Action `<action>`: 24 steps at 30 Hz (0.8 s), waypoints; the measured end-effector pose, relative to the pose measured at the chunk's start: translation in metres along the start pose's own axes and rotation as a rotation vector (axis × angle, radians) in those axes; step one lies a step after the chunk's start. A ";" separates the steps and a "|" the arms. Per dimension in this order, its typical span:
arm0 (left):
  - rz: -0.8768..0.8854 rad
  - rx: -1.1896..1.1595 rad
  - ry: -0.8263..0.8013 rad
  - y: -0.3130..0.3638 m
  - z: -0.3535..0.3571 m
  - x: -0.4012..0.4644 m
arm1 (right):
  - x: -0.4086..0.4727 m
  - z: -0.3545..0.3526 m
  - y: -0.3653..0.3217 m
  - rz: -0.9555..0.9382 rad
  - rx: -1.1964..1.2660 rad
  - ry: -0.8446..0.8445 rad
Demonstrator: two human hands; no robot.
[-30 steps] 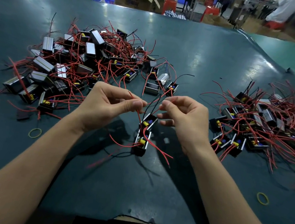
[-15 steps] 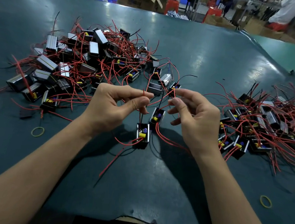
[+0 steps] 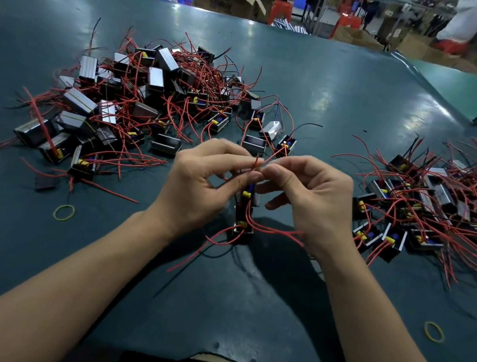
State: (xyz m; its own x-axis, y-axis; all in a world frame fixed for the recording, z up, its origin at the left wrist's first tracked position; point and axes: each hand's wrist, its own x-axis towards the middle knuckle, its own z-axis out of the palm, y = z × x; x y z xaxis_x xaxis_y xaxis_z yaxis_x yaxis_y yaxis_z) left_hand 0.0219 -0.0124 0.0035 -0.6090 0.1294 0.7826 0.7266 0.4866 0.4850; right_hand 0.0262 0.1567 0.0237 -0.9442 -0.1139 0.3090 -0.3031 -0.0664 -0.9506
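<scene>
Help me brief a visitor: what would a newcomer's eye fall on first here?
Centre frame, the left hand and right hand pinch thin red wires together above two small black box-shaped modules. A large tangled heap of silver-and-black modules with red leads sprawls on the dark green table at left; a smaller heap lies right.

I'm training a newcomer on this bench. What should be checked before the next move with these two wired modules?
1. Left hand pinches the red wire ends: ok.
2. Right hand pinches the same ends: ok.
3. Paired modules are together below the hands: ok.
4. Ends twisted tight: cannot tell, blurred.
5. Rubber band lies free on the table: ok.
</scene>
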 end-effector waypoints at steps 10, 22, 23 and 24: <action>0.005 0.121 -0.040 0.005 0.005 -0.001 | 0.000 -0.006 0.011 -0.193 -0.347 0.013; 0.037 0.146 -0.059 0.000 -0.002 0.000 | 0.005 -0.012 0.007 -0.067 -0.232 -0.095; 0.040 0.144 -0.064 0.000 -0.002 0.000 | 0.005 -0.010 0.008 -0.109 -0.279 -0.102; 0.039 0.144 -0.063 -0.001 -0.003 0.000 | 0.004 -0.009 0.009 -0.144 -0.304 -0.103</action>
State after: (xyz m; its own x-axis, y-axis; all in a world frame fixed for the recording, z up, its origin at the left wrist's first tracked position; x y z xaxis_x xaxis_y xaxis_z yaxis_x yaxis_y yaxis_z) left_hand 0.0222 -0.0150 0.0046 -0.6029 0.2023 0.7718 0.7001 0.5981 0.3901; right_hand 0.0181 0.1647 0.0165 -0.8755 -0.2253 0.4275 -0.4718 0.2070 -0.8571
